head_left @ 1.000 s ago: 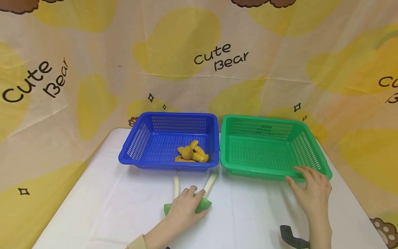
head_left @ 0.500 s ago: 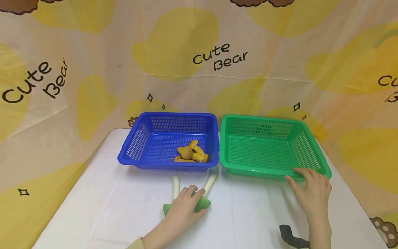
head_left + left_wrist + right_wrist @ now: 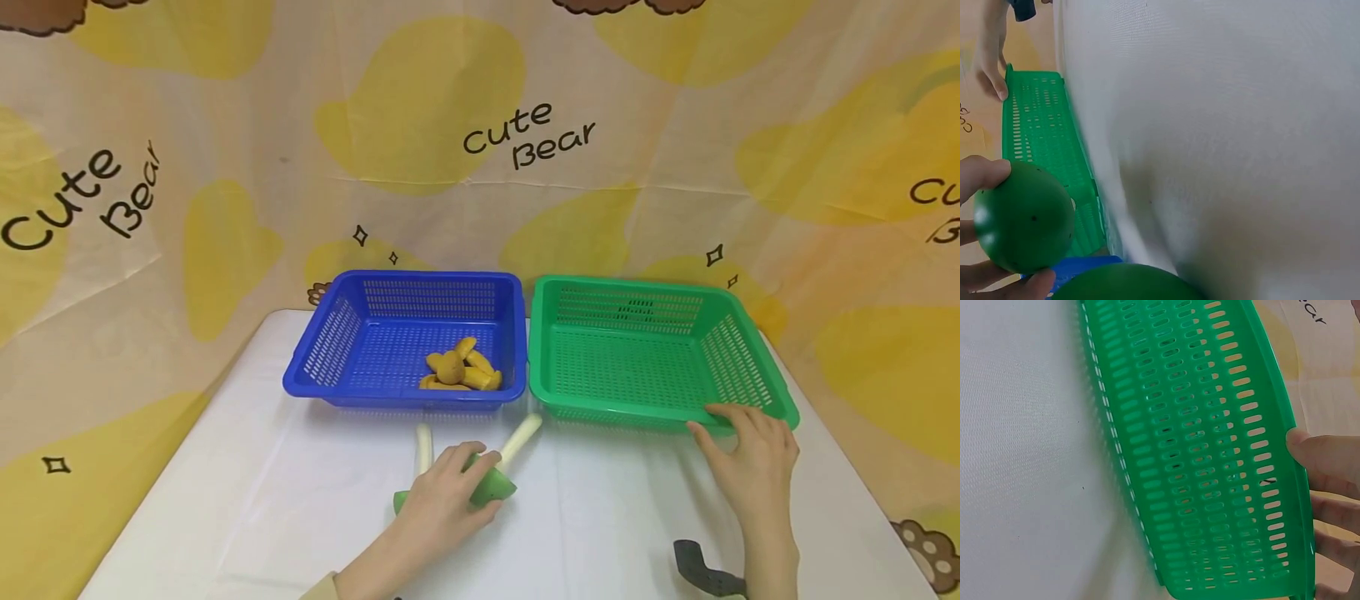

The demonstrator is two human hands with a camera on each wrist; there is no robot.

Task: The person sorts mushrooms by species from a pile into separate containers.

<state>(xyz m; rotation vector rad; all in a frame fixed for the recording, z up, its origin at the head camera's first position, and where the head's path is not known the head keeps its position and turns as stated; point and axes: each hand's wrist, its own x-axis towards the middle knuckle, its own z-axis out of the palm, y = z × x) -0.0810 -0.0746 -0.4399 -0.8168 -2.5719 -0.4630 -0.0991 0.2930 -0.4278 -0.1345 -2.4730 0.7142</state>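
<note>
My left hand [image 3: 442, 504] grips a green-capped mushroom [image 3: 495, 487] with a white stem that points away to the right. In the left wrist view, thumb and fingers curl round its smooth round cap [image 3: 1029, 219], which has small dark specks. A second mushroom shows its white stem [image 3: 423, 450] to the left, its green cap [image 3: 1125, 284] partly hidden under the hand in the head view. My right hand [image 3: 750, 458] holds the near rim of the green basket [image 3: 637, 415] at its right corner, thumb outside the rim and fingers over it.
A blue basket [image 3: 405, 398] stands left of the green one, with several yellow-brown mushrooms [image 3: 461, 368] in its near right corner. A dark curved piece [image 3: 705, 571] sits by the right wrist. White cloth [image 3: 600, 517] covers the table; a printed curtain [image 3: 420, 125] hangs behind.
The right-hand mushroom has shifted slightly right in my left hand's grip, its stem swinging outward from the other stem. The right hand stays on the green basket's rim.
</note>
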